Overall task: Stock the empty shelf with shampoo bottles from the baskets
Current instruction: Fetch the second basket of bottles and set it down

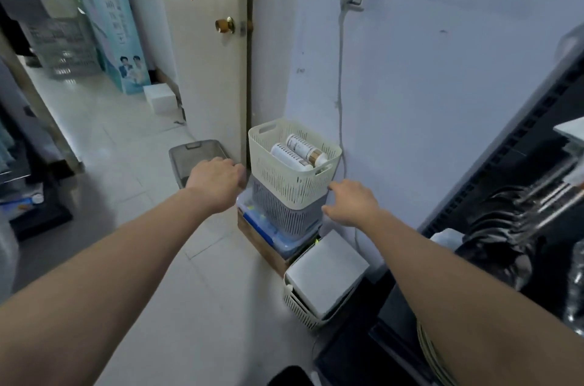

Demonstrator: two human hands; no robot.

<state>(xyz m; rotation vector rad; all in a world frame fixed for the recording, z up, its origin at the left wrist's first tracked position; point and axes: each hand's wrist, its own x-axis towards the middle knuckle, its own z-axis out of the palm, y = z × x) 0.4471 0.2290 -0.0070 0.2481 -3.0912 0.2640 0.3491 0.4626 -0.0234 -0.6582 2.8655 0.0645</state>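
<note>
A cream slotted basket (284,174) stands on the floor by the wall, nested on top of a grey slotted basket (281,211). Two white shampoo bottles (297,151) with brown caps lie on their sides inside the cream basket. My left hand (218,183) hovers just left of the basket stack, fingers loosely curled, holding nothing. My right hand (350,202) is beside the stack's right lower corner, fingers spread, holding nothing. I cannot tell whether either hand touches the basket.
The baskets rest on a clear bin in a wooden crate (262,237). A third cream basket (319,284) with a white box stands nearer me. A dark tray (196,158) lies by the door (208,38). Shelving (518,145) rises at the right; a cord (341,76) hangs down the wall.
</note>
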